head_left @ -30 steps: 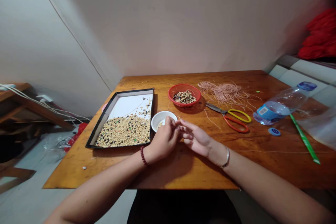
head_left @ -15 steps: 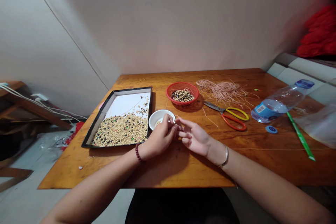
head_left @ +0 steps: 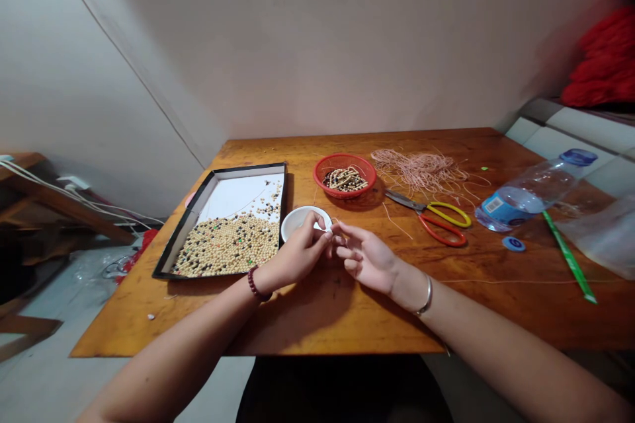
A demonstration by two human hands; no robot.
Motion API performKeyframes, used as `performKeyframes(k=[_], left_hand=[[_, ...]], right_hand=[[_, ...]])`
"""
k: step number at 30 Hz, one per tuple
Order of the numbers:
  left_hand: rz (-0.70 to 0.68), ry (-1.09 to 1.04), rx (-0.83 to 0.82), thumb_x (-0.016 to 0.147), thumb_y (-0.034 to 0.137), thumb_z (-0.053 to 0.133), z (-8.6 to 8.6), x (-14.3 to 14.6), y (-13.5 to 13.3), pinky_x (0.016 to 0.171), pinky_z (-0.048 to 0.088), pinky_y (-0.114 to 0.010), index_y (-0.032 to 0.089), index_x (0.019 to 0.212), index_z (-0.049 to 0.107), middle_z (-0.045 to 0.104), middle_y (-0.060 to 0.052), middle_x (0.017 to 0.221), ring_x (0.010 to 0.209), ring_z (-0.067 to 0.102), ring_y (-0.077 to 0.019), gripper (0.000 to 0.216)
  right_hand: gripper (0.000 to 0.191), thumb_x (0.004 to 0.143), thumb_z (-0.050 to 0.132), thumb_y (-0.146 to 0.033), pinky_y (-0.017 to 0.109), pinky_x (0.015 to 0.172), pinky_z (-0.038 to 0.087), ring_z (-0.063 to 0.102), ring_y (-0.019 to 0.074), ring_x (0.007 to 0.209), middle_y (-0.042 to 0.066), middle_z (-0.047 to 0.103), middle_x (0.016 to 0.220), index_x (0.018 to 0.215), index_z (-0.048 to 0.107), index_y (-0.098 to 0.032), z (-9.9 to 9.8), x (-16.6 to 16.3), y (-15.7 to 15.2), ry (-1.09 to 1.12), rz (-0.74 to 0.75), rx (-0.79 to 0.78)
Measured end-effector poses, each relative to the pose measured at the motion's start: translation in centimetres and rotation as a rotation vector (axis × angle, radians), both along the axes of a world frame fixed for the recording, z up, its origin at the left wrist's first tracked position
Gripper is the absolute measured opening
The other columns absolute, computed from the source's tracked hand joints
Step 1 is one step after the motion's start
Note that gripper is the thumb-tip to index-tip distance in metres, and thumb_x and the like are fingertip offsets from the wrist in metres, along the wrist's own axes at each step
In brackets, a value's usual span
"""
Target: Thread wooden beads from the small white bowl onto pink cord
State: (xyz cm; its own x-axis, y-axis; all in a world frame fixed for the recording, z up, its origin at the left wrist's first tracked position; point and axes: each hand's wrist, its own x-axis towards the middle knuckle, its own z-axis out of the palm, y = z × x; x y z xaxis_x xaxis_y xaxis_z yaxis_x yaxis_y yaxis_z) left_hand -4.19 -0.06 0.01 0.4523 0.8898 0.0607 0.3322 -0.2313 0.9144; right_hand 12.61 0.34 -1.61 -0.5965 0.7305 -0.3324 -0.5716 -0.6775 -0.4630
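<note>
My left hand and my right hand meet fingertip to fingertip above the wooden table, just in front of a small white bowl. Both hands pinch something tiny; it looks like a bead and a thin cord, but I cannot make it out. A thin cord trails right across the table from my right wrist. Left of the bowl lies a black-rimmed tray full of tan beads.
A red basket with beaded strands stands behind the bowl. A tangle of pink cord, yellow and orange scissors, a lying water bottle, its blue cap, a green stick and a plastic bag fill the right side.
My hands have stayed together by the bowl; the left hand's fingers have shifted slightly. The view has drifted a little.
</note>
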Motion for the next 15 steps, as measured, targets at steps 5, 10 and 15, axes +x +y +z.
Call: performKeyframes(k=[5,10,15], left_hand=[[0.015,0.041,0.013,0.094,0.035,0.041,0.1,-0.1,0.1,0.059,0.039,-0.023,0.022,0.095,0.035,0.059,0.003,0.068,0.06,0.052,-0.0113,0.014],[-0.046,0.102,0.064,0.095,0.032,0.038,0.6,0.0,-0.2,0.06,0.04,-0.024,0.022,0.091,0.033,0.059,0.003,0.067,0.06,0.053,-0.0121,0.012],[-0.057,0.171,0.156,0.096,0.028,0.034,1.1,0.4,-0.5,0.06,0.039,-0.024,0.022,0.086,0.031,0.058,0.002,0.067,0.059,0.052,-0.0124,0.012]], right_hand=[[0.012,0.078,0.063,-0.025,0.014,0.032,0.011,0.014,0.0009,0.038,-0.008,0.043,0.057,0.078,0.058,-0.015,-0.3,0.1,0.5,-0.083,-0.146,0.082],[0.014,0.075,0.062,-0.025,0.015,0.033,0.01,0.014,-0.0003,0.036,-0.008,0.05,0.063,0.073,0.053,-0.015,-0.4,0.5,1.0,-0.126,-0.279,0.118],[0.014,0.076,0.059,-0.027,0.017,0.035,0.008,0.014,-0.0004,0.036,-0.006,0.056,0.07,0.072,0.052,-0.015,-0.1,1.0,1.4,-0.139,-0.252,0.178]])
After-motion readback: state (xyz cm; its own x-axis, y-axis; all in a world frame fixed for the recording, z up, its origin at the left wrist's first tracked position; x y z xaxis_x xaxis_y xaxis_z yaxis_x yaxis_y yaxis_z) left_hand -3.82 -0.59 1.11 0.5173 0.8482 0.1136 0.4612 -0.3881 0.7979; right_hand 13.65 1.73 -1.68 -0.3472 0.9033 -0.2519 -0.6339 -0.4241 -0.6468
